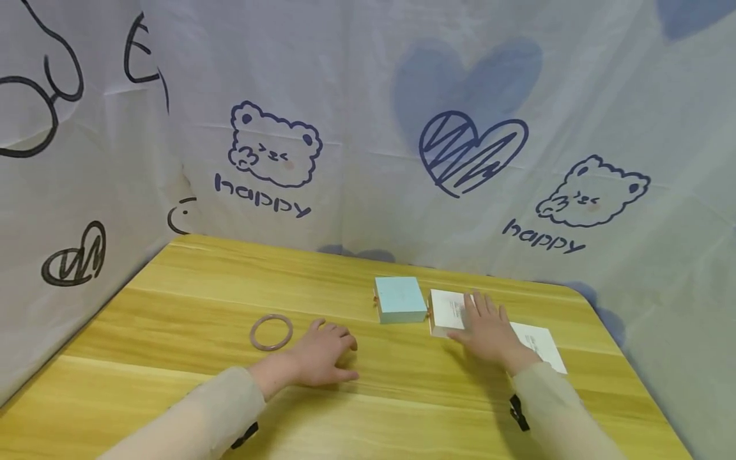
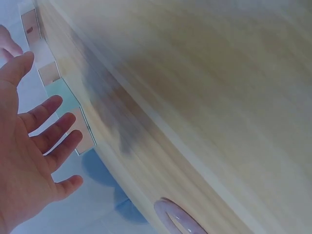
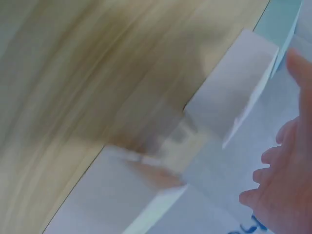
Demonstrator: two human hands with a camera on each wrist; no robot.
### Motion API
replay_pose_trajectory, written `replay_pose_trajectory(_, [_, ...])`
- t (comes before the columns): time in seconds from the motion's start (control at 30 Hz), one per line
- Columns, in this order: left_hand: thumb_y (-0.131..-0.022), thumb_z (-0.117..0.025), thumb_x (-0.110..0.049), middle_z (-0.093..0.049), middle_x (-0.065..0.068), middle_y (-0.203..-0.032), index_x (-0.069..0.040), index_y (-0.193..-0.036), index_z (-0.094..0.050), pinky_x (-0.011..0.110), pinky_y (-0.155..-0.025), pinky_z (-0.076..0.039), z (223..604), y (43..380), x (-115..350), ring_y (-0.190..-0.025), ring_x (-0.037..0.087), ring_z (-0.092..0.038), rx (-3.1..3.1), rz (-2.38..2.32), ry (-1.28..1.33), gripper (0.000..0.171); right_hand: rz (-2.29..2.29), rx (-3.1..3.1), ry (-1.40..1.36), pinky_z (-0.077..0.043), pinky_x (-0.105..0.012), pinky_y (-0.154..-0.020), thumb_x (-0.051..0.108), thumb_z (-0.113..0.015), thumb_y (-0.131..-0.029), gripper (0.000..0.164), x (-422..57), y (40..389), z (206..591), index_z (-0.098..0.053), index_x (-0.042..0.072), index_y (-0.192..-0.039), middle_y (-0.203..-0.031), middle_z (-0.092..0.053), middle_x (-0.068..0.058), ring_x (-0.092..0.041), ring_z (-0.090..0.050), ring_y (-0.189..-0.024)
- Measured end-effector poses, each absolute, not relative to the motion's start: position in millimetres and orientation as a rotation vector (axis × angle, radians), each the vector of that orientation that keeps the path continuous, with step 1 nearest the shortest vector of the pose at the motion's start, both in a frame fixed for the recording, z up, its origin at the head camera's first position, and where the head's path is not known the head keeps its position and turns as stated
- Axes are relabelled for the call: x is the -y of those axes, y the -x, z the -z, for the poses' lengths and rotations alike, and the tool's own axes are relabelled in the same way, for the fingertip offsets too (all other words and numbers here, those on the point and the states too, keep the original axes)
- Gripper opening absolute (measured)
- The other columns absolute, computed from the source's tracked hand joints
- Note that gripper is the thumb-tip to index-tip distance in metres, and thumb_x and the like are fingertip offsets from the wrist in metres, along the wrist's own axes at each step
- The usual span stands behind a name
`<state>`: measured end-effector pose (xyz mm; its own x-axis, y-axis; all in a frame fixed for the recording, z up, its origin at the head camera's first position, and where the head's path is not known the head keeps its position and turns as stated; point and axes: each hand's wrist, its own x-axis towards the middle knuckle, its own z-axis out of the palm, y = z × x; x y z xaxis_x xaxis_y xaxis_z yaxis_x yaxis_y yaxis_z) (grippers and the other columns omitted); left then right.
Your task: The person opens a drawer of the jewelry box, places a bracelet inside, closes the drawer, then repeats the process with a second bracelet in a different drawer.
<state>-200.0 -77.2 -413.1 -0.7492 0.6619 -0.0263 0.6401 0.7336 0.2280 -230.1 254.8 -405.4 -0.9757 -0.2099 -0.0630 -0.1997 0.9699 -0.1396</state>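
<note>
My left hand (image 1: 324,354) hovers over the table with its fingers spread and relaxed, holding nothing. Just beyond its wrist lies a pale pinkish bangle (image 1: 252,333), partly seen in the left wrist view too. Above a white box (image 1: 443,313) is my right hand (image 1: 489,329), covering part of its printed lid in the head view. In the right wrist view this hand's fingers (image 3: 265,156) are loosely extended, apart from the boxes. A light blue box (image 1: 400,299) sits left of the white one. Another white box (image 1: 543,345) is partly hidden behind the right wrist.
The boxes stand in a row toward the back right of the wooden table (image 1: 190,287). Small orange pulls show on the left sides of the blue box and the nearer white box. A printed white cloth (image 1: 368,128) hangs behind the table and along its sides.
</note>
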Motion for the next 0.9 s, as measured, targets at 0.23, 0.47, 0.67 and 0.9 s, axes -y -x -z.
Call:
replay_pose_trajectory(0.23, [-0.085,-0.060,-0.050,-0.059,0.003,-0.118,-0.013,-0.116,-0.061,0.055,-0.106,-0.029,415.2,201.0,82.5,-0.117,0.025,-0.052,-2.819,-0.315,-1.057,0.048,0.277,-3.062,0.300,-0.009,-0.071,-0.105,0.055,-0.047,-0.091,0.091,-303.1,208.3,407.7,-0.016,-0.012,-0.144,-0.147,-0.010,-0.038,-0.057,-0.009,-0.134])
replay_pose_trajectory(0.47, [-0.085,-0.060,-0.050,-0.059,0.004,-0.118,-0.013,-0.116,-0.060,0.055,-0.106,-0.029,413.3,200.0,81.5,-0.117,0.026,-0.051,-2.812,-0.317,-1.052,0.048,0.207,-2.973,0.230,-0.016,-0.073,-0.100,0.047,-0.045,-0.095,0.082,-338.2,188.3,426.4,-0.022,-0.019,-0.138,-0.140,-0.012,-0.047,-0.065,-0.011,-0.127])
replay_pose_trajectory(0.67, [-0.086,-0.060,-0.050,-0.059,0.003,-0.118,-0.014,-0.116,-0.061,0.054,-0.106,-0.029,412.6,200.3,79.7,-0.117,0.025,-0.051,-2.818,-0.297,-1.051,0.047,0.178,-2.986,0.221,-0.017,-0.072,-0.101,0.049,-0.046,-0.094,0.085,-337.0,178.9,431.2,-0.020,-0.018,-0.139,-0.141,-0.013,-0.046,-0.064,-0.012,-0.127])
replay_pose_trajectory(0.9, [-0.086,-0.060,-0.049,-0.059,0.004,-0.117,-0.014,-0.115,-0.061,0.053,-0.106,-0.030,412.5,198.8,77.7,-0.116,0.026,-0.052,-2.826,-0.290,-1.066,0.046,0.189,-2.940,0.207,-0.014,-0.072,-0.102,0.057,-0.050,-0.088,0.096,-323.2,168.6,431.1,-0.017,-0.018,-0.140,-0.142,-0.010,-0.045,-0.064,-0.009,-0.128])
